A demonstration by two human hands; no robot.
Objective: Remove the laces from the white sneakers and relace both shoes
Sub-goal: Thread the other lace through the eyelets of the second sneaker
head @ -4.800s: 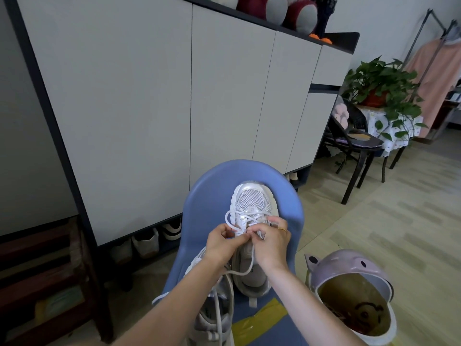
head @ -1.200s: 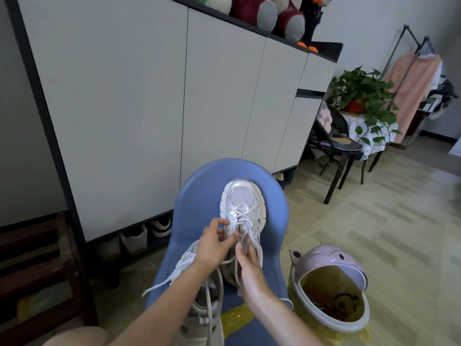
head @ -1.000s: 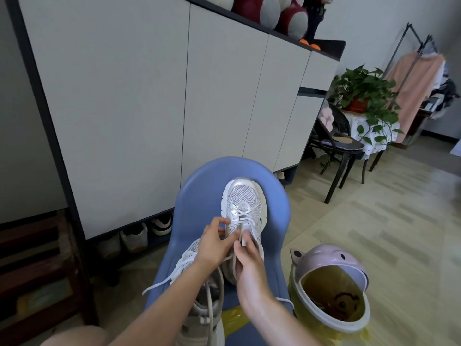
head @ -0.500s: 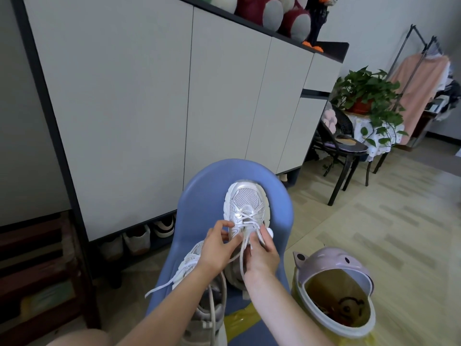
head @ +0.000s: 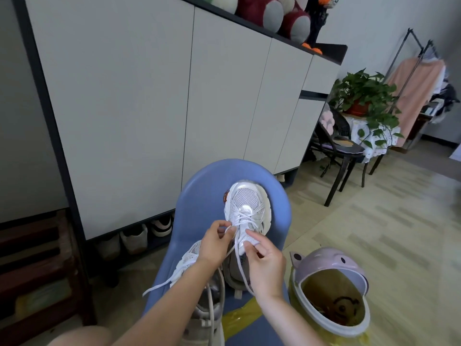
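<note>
Right now the left hand (head: 215,242) is pinching the lace (head: 237,260) and the right hand (head: 265,262) is gripping the sneaker (head: 245,208); tugging unevenly risks unthreading an eyelet.

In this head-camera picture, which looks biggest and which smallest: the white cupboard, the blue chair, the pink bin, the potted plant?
As they look in the frame:
1. white cupboard, by far the largest
2. blue chair
3. pink bin
4. potted plant

The bin and the plant look nearly alike. The plant stands farther off, so its true size is unsure.
</note>
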